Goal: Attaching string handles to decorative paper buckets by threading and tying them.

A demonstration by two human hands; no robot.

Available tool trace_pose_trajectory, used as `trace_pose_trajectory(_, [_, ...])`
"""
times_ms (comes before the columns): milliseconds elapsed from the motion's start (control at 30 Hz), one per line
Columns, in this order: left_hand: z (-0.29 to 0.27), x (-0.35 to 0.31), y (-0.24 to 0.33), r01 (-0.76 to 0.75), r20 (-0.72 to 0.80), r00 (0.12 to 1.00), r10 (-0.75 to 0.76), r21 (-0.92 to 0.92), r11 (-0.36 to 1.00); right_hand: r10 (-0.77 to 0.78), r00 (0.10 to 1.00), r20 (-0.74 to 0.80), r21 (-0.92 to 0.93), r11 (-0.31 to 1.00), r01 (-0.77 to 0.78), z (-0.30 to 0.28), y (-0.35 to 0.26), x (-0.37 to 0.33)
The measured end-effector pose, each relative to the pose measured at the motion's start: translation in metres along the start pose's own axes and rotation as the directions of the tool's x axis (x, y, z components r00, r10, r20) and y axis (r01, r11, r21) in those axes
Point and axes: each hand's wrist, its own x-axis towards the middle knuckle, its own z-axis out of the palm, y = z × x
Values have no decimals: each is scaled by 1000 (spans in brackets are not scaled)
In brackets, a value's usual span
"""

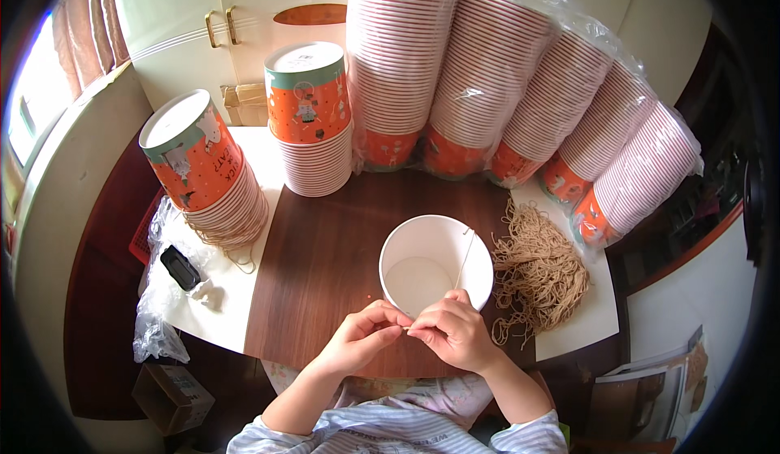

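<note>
You face smooth surfaces and rough — a papery white tub (416, 247), a wood-grain tabletop (313, 267) with a faint sheen, fibrous matt cord (540, 279) and glossy, crinkled clear plastic wrapping (512, 56).

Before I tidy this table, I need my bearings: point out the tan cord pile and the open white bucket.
Tan cord pile (541, 277), head view: middle of the heap.
Open white bucket (422, 279), head view: inside bottom.
</note>
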Motion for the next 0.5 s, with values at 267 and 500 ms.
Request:
trace_pose_trajectory(267, [6, 3, 9, -222, 52, 965, 256, 679, 700, 69, 998, -2, 42, 997, -69, -2, 1, -1])
trace_pose_trajectory(500, [5, 2, 7, -113, -30, 987, 155, 556, 824, 96, 995, 16, 32, 995, -97, -4, 3, -2])
